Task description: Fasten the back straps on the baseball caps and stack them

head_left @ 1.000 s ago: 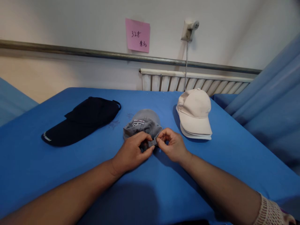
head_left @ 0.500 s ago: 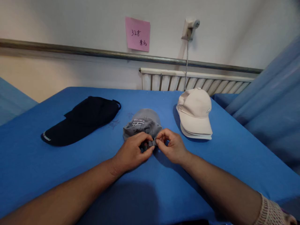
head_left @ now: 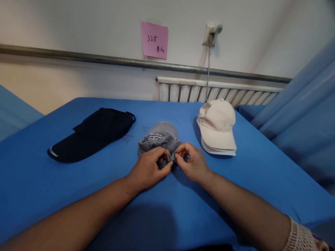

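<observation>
A grey cap lies in the middle of the blue table, its back facing me. My left hand and my right hand meet at the cap's near edge. Both pinch the small grey back strap between thumb and fingers, one hand on each side. The hands hide most of the cap's rear opening.
A black cap lies flattened at the left. A beige cap sits upright at the right, brim toward me. Behind the table are a white radiator, a metal rail, a pink note and blue curtains at right.
The hands stay at the strap with only tiny finger shifts. The caps have not moved.
</observation>
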Available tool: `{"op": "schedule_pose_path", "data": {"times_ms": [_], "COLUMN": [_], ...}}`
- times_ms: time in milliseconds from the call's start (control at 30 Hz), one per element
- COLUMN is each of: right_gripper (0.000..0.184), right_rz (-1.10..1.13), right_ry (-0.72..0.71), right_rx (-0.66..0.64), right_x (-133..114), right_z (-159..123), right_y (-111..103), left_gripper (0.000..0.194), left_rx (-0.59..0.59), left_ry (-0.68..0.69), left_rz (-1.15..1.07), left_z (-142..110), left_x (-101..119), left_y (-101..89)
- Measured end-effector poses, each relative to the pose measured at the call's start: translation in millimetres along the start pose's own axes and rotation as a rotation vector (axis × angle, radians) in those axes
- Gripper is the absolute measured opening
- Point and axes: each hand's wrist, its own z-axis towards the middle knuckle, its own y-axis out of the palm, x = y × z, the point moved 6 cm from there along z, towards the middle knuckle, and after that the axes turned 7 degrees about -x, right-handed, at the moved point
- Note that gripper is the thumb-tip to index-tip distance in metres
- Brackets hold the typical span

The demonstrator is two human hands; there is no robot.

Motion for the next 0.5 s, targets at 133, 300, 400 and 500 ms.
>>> {"op": "schedule_pose_path", "data": {"times_ms": [133,300,400,500], "right_gripper": [0.003,0.004,0.004,0.004], "right_rz": [-0.027,-0.051,-0.062,-0.050], "right_ry": [-0.011,-0.021,-0.025,-0.056], "right_rx": [0.002,0.011,0.008,-0.002], "right_x": [-0.3,-1.0,-0.9,-1.3], "right_z": [-0.2,0.5,0.5,0.2], "right_y": [0.1,-0.6,-1.1,-1.9], "left_gripper": [0.012,0.011,0.011,0.011], "left_rx": [-0.006,-0.007,-0.005,-0.030], "left_ry": [-0.002,-0.014,-0.035,-0.061], "left_rz": [0.006,0.006,-0.011,-0.077], "left_z": [0.1,0.6,1.1,1.3], "left_x": [-0.9,-0.8,-1.7,-4.5], "left_y": [1.0,0.5,0.3,2.5]}}
